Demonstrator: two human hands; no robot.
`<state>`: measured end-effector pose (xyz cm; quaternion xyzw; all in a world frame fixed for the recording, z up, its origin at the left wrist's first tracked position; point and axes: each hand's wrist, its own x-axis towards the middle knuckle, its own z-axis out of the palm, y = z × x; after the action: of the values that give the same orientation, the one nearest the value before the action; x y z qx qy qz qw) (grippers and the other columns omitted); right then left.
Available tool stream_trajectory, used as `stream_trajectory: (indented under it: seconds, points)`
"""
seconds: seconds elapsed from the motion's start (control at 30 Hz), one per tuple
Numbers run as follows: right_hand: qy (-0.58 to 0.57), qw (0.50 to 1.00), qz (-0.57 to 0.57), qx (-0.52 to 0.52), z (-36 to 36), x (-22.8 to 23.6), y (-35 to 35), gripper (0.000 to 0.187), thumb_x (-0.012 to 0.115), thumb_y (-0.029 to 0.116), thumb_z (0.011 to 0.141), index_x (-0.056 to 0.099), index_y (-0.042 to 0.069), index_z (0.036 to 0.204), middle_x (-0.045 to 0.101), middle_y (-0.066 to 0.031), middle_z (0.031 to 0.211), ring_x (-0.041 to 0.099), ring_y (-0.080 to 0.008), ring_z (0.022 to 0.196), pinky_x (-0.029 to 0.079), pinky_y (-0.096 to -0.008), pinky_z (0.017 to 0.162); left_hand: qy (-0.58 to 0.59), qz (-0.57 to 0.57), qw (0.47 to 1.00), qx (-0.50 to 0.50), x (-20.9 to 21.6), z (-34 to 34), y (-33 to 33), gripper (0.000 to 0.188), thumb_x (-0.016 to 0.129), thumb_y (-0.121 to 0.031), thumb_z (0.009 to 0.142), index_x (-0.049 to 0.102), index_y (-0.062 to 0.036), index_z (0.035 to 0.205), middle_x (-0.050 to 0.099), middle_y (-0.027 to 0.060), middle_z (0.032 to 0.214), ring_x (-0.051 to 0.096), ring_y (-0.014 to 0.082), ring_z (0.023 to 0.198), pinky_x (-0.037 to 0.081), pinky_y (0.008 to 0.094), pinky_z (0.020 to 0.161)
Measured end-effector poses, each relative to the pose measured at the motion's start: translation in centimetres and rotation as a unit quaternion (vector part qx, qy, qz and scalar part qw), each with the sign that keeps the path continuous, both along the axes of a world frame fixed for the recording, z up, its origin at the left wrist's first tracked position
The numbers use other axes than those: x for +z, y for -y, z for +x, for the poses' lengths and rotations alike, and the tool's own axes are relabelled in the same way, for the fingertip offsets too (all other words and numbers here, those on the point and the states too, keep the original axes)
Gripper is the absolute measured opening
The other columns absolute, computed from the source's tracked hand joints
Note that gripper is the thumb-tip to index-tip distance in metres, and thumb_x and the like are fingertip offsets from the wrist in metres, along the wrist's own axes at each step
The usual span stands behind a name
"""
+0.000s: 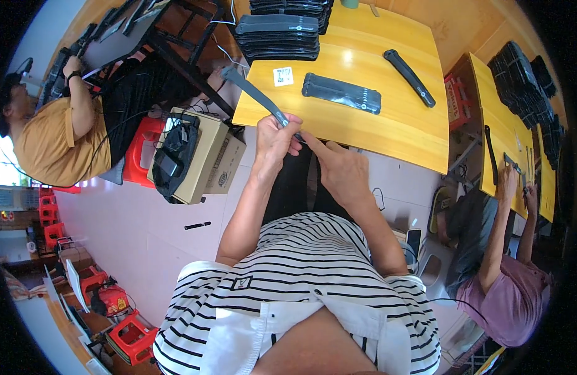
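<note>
My left hand (276,139), fingers closed, holds a long, flat black strap (257,94) over the near table edge. The strap slants up and left, its rounded far end sticking out past the table's left edge. My right hand (343,170) is closed at the strap's near end, index finger stretched along it and the other fingers curled; its thumb is hidden. Just beyond my hands, a flat stack of black straps (341,94) lies on the yellow table (401,134). Another dark strap (409,78) lies at an angle to the right.
Tall piles of black straps (277,37) stand at the table's back left, near a white printed label (283,76). A cardboard box (207,159) with a black bag sits left on the floor. One person sits at left; another handles straps at a right-hand table (498,147).
</note>
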<state>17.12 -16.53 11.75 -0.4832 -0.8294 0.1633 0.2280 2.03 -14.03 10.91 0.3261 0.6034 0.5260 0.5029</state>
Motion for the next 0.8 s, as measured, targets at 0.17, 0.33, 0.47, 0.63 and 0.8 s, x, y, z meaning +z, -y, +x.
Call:
stream_trajectory:
  seconds: [0.17,0.33,0.47,0.63,0.8]
  points:
    - [0.004,0.999,0.028,-0.024,-0.4,-0.7,0.1,0.041,0.053,0.007,0.079,0.056,0.023,0.117,0.059,-0.0065,0.074,0.059,-0.0254,0.063,0.044,-0.0370,0.049,0.006,-0.007,1.000,-0.001,-0.2,-0.1,-0.1,0.008,0.057,-0.005,0.078,0.061,0.0005,0.082,0.059,0.0070,0.063,0.052,0.0101,0.040,0.041,0.0195,0.033]
    - [-0.090,0.996,0.001,-0.014,-0.1,-1.6,-0.6,0.038,0.053,0.007,0.080,0.059,0.021,0.115,0.061,-0.0079,0.075,0.061,-0.0277,0.066,0.046,-0.0373,0.054,0.016,-0.020,1.000,-0.005,-0.6,-0.1,0.1,0.010,0.059,-0.009,0.080,0.061,0.0005,0.083,0.059,0.0079,0.062,0.053,0.0111,0.041,0.043,0.0204,0.035]
    - [-0.264,0.955,-0.134,-0.020,0.5,-2.6,-0.8,0.033,0.052,0.007,0.083,0.061,0.018,0.112,0.065,-0.0104,0.083,0.063,-0.0283,0.071,0.048,-0.0371,0.062,0.074,-0.056,0.996,-0.017,0.6,0.1,0.4,0.016,0.062,-0.015,0.080,0.061,0.0013,0.081,0.058,0.0095,0.059,0.054,0.0130,0.041,0.044,0.0223,0.036]
    - [-0.366,0.891,-0.269,-0.003,0.9,-3.0,-1.0,0.030,0.049,0.005,0.086,0.060,0.010,0.113,0.057,-0.0044,0.066,0.052,-0.0142,0.056,0.042,-0.0273,0.052,-0.263,-0.010,0.964,-0.040,1.2,-0.1,2.5,0.024,0.070,-0.022,0.076,0.059,-0.0008,0.070,0.055,0.0018,0.054,0.050,0.0064,0.043,0.037,0.0190,0.038]
    - [-0.425,0.842,-0.332,0.008,0.7,-2.4,-0.7,0.029,0.047,0.004,0.087,0.058,0.005,0.114,0.042,0.0035,0.060,0.036,-0.0052,0.051,0.033,-0.0201,0.046,-0.285,0.043,0.954,-0.086,1.4,0.2,2.5,0.023,0.074,-0.017,0.071,0.058,0.0007,0.068,0.055,-0.0001,0.056,0.051,0.0050,0.046,0.039,0.0179,0.042]
